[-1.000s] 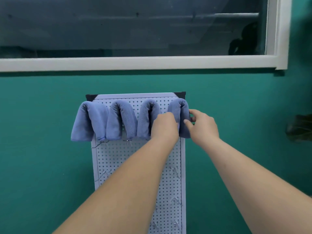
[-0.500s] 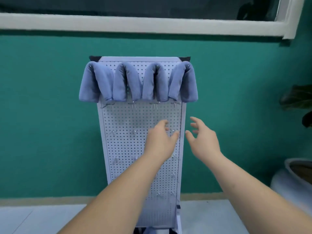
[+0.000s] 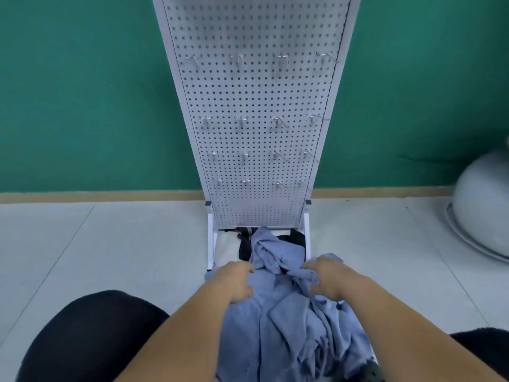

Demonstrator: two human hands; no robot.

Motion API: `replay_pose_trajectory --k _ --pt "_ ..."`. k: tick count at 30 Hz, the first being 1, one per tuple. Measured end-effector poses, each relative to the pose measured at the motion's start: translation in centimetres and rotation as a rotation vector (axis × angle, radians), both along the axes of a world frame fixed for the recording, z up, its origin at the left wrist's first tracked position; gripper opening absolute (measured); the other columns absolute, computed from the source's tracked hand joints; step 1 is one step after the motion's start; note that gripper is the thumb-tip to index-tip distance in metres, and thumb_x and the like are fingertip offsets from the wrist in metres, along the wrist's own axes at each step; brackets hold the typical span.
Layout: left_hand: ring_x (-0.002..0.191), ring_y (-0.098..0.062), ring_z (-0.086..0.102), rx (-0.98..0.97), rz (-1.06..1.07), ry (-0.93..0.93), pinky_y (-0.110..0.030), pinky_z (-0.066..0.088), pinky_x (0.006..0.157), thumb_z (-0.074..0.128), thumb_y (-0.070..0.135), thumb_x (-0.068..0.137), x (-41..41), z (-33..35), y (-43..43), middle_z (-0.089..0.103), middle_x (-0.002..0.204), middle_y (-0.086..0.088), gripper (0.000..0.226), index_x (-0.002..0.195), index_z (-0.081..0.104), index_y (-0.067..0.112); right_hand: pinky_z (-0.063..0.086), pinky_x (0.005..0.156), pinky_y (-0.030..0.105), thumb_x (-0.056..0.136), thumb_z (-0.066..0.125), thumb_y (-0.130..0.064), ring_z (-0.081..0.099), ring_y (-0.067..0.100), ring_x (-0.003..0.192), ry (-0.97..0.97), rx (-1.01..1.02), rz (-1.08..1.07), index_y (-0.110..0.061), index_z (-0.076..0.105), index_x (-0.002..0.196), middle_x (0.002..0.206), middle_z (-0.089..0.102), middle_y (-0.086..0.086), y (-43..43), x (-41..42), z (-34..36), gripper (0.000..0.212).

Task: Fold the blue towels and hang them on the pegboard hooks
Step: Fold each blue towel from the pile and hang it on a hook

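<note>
A heap of crumpled blue towels (image 3: 289, 321) lies on the floor at the foot of the white pegboard (image 3: 256, 106). My left hand (image 3: 234, 281) grips the cloth at the heap's left side, fingers curled into it. My right hand (image 3: 329, 277) grips a bunched fold on the right. Rows of bare metal hooks (image 3: 242, 121) stick out of the board above. The hung towels at the board's top are out of view.
The pegboard stands on a white frame (image 3: 211, 244) against a green wall. A pale round pot (image 3: 484, 213) sits on the floor at the right. My dark-clad knees (image 3: 91, 332) flank the heap. Something black (image 3: 243, 249) lies under the board.
My view dropped from the top of the pegboard to the floor. Both hands came down from the hung towels and took hold of the heap of towels below.
</note>
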State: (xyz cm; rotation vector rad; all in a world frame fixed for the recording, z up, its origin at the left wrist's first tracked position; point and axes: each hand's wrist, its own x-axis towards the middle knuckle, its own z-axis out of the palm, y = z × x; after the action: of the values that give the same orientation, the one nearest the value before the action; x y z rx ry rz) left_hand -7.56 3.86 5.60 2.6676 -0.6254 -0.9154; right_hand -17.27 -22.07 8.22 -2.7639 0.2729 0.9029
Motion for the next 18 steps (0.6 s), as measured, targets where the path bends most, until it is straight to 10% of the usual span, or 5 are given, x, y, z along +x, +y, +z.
replay_pose_trajectory --k 11,18 --pt "0.145 -0.027 0.046 -0.048 -0.038 0.32 -0.044 0.041 0.119 0.066 0.059 0.095 -6.4 -8.9 -4.6 0.047 0.16 -0.005 0.091 0.167 0.024 0.021 0.047 0.102 0.036 0.104 0.059 -0.037 0.053 0.029 0.135 0.087 0.088 0.014 -0.031 0.038 0.161 0.157 0.05 0.007 2.0 -1.4 -3.8 0.061" --pt "0.133 -0.03 0.056 -0.01 0.0 0.149 -0.04 0.05 0.103 0.067 0.049 0.097 -6.9 -10.7 -5.9 0.057 0.147 -0.01 0.067 0.149 0.047 0.012 0.052 0.096 0.04 0.102 0.059 -0.037 0.06 0.027 0.12 0.038 0.092 0.009 -0.03 0.055 0.147 0.134 0.065 0.006 0.5 -2.3 -4.4 0.045"
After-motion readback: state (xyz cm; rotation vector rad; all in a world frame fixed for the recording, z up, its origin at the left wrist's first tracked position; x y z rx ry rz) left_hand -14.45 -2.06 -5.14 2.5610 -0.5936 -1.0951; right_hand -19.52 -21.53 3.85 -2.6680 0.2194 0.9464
